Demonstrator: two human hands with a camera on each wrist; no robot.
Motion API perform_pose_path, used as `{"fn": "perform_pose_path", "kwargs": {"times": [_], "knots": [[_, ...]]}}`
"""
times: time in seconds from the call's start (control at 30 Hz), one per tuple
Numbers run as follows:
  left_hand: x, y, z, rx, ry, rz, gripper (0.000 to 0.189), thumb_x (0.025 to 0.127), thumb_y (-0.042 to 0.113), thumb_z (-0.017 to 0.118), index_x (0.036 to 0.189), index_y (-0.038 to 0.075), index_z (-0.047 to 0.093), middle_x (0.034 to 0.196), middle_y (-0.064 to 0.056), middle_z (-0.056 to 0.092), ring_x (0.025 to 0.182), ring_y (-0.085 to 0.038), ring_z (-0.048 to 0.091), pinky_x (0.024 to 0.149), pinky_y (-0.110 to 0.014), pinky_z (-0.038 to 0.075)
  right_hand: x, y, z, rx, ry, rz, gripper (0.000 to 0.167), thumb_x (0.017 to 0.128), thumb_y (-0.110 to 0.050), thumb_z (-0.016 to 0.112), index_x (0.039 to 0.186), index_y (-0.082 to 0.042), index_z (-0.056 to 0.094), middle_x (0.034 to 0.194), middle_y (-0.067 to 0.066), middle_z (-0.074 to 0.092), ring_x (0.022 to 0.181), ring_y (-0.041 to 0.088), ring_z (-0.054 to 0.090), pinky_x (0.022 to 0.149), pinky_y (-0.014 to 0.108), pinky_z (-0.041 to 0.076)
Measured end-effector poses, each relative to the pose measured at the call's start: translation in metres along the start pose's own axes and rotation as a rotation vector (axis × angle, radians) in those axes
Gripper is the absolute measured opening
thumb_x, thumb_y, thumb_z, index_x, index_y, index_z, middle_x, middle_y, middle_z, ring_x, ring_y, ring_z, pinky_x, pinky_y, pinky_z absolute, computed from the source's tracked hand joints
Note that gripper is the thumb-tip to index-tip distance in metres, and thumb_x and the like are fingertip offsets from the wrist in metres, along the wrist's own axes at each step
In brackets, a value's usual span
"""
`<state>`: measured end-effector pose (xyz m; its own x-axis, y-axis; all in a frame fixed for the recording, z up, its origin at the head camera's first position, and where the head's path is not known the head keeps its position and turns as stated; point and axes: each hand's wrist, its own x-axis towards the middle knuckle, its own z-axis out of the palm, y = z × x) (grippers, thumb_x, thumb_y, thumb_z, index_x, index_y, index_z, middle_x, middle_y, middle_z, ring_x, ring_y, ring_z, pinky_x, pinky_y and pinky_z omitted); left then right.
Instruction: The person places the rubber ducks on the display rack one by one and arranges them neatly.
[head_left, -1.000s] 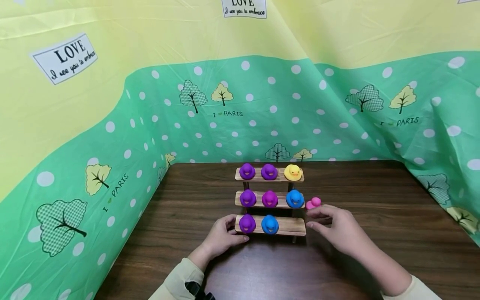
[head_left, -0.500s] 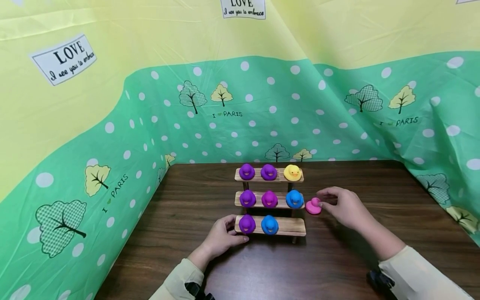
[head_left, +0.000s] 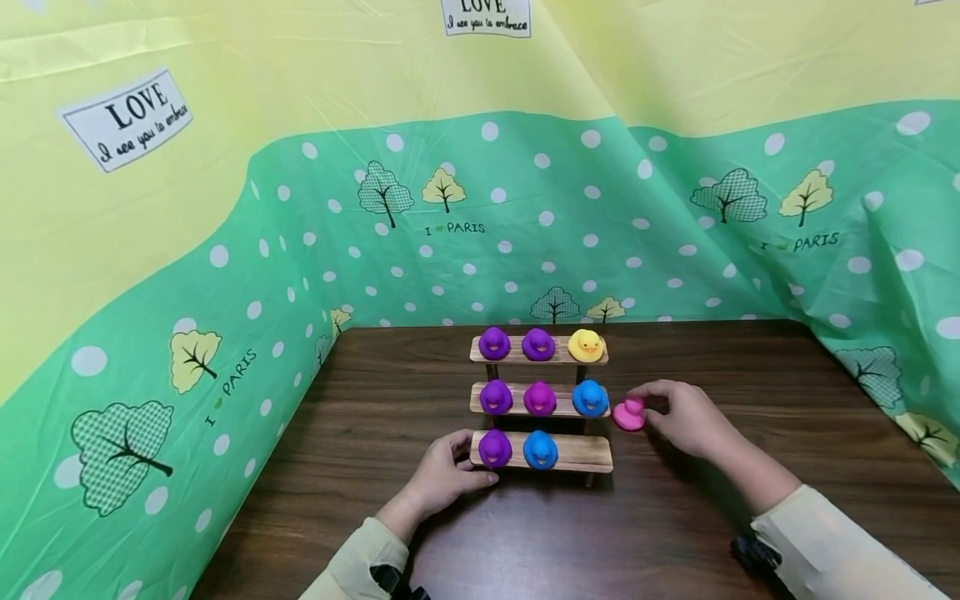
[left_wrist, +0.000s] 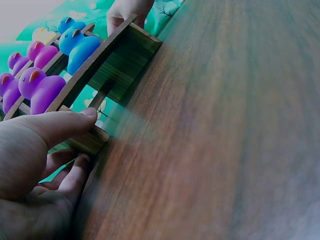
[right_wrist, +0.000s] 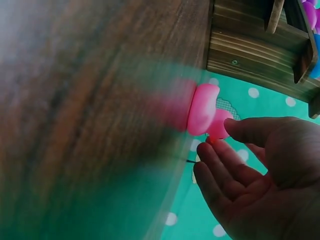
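Observation:
A three-tier wooden display stand [head_left: 583, 454] holds several rubber ducks. My left hand [head_left: 444, 477] grips the left end of its lowest tier, thumb in front; the left wrist view shows the fingers curled below the plank. On that tier sit a purple duck [head_left: 495, 448] and a blue duck [head_left: 540, 450]. Right of the stand, a pink rubber duck [head_left: 628, 415] sits upright on the table. My right hand [head_left: 686, 417] pinches its head between thumb and fingers; in the right wrist view the thumb touches the head of the pink duck [right_wrist: 204, 110].
The middle tier bears a purple duck [head_left: 496, 397], a magenta duck [head_left: 539, 398] and a blue duck [head_left: 590, 398]. Two purple ducks [head_left: 537, 344] and a yellow duck [head_left: 586, 345] line the top tier. Green-and-yellow printed cloth [head_left: 517, 208] hangs behind the dark wooden table [head_left: 375, 375].
My right hand has moved back and right from beside the lowest tier to the pink duck's head. The duck has turned and shifted slightly. My left hand has stayed on the stand.

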<state>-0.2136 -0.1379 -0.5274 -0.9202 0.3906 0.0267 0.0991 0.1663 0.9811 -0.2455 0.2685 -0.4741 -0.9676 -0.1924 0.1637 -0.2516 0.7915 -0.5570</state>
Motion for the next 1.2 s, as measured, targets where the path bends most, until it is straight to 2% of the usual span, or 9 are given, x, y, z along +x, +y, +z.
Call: {"fn": "perform_pose_path", "kwargs": {"times": [0.23,0.37,0.5,0.6,0.73,0.83,0.93,1.07,1.2], "knots": [[0.0,-0.001,0.001,-0.007,0.0,0.003,0.052,0.079,0.0,0.089,0.126,0.0,0.065,0.114,-0.008,0.071,0.103,-0.017,0.068,0.087,-0.023,0.061,-0.001,0.003,0.001,-0.01,-0.003,0.041,0.021,0.092,-0.008,0.08,0.113,-0.01,0.077,0.109,0.012,0.073,0.101,0.034,0.066,0.088,0.058,0.058],[0.0,-0.001,0.001,-0.018,-0.005,0.003,0.053,0.079,-0.002,0.089,0.126,-0.001,0.065,0.114,-0.009,0.071,0.102,-0.017,0.069,0.087,-0.024,0.061,-0.002,0.004,0.0,-0.036,-0.004,0.077,0.017,0.092,-0.016,0.081,0.108,-0.013,0.076,0.099,0.005,0.072,0.089,0.026,0.064,0.076,0.047,0.059],[0.001,-0.001,0.002,-0.034,-0.004,0.007,0.054,0.078,-0.004,0.088,0.127,-0.002,0.065,0.114,-0.01,0.071,0.103,-0.017,0.07,0.088,-0.025,0.061,-0.004,0.002,-0.002,-0.062,0.011,0.097,0.013,0.091,-0.023,0.083,0.099,-0.016,0.074,0.086,0.0,0.066,0.077,0.02,0.058,0.064,0.035,0.05],[0.001,0.0,0.002,-0.032,0.001,0.007,0.054,0.078,-0.005,0.088,0.127,-0.002,0.065,0.114,-0.009,0.071,0.102,-0.015,0.07,0.088,-0.025,0.061,-0.005,0.0,-0.003,-0.074,0.011,0.114,0.017,0.09,-0.026,0.084,0.093,-0.016,0.07,0.081,-0.001,0.062,0.073,0.02,0.054,0.06,0.033,0.044],[0.001,0.0,0.002,-0.023,0.005,0.006,0.053,0.078,-0.004,0.088,0.126,-0.001,0.065,0.113,-0.008,0.071,0.101,-0.015,0.069,0.087,-0.024,0.061,-0.007,0.0,-0.003,-0.082,0.003,0.136,0.024,0.09,-0.031,0.084,0.09,-0.016,0.066,0.078,-0.001,0.059,0.071,0.019,0.052,0.059,0.032,0.041],[0.0,-0.001,0.001,-0.016,0.006,0.006,0.053,0.078,-0.003,0.089,0.126,-0.001,0.066,0.113,-0.008,0.072,0.101,-0.014,0.069,0.086,-0.023,0.061,-0.007,0.0,-0.002,-0.073,0.001,0.148,0.028,0.09,-0.035,0.084,0.092,-0.014,0.066,0.08,0.0,0.059,0.07,0.019,0.052,0.058,0.032,0.042],[0.0,-0.002,0.001,-0.006,0.006,0.006,0.053,0.078,-0.003,0.089,0.126,0.0,0.066,0.113,-0.008,0.072,0.1,-0.014,0.068,0.086,-0.022,0.061,-0.007,0.002,-0.002,-0.037,0.001,0.134,0.03,0.09,-0.035,0.084,0.101,-0.012,0.069,0.086,0.002,0.063,0.075,0.02,0.056,0.06,0.033,0.046],[0.0,-0.002,0.001,-0.004,0.005,0.006,0.054,0.078,-0.003,0.089,0.126,0.0,0.066,0.113,-0.008,0.072,0.1,-0.014,0.069,0.086,-0.022,0.061,-0.006,0.009,-0.003,0.046,-0.022,0.077,0.038,0.092,-0.032,0.084,0.118,-0.006,0.072,0.103,0.006,0.071,0.093,0.026,0.065,0.075,0.039,0.058],[0.001,-0.002,0.001,-0.008,0.006,0.005,0.054,0.078,-0.003,0.089,0.126,0.0,0.066,0.113,-0.008,0.072,0.101,-0.015,0.068,0.087,-0.023,0.061,-0.006,0.016,-0.006,0.141,-0.086,0.048,0.043,0.094,-0.028,0.082,0.128,-0.004,0.072,0.119,0.013,0.072,0.108,0.032,0.066,0.087,0.043,0.06]]}}
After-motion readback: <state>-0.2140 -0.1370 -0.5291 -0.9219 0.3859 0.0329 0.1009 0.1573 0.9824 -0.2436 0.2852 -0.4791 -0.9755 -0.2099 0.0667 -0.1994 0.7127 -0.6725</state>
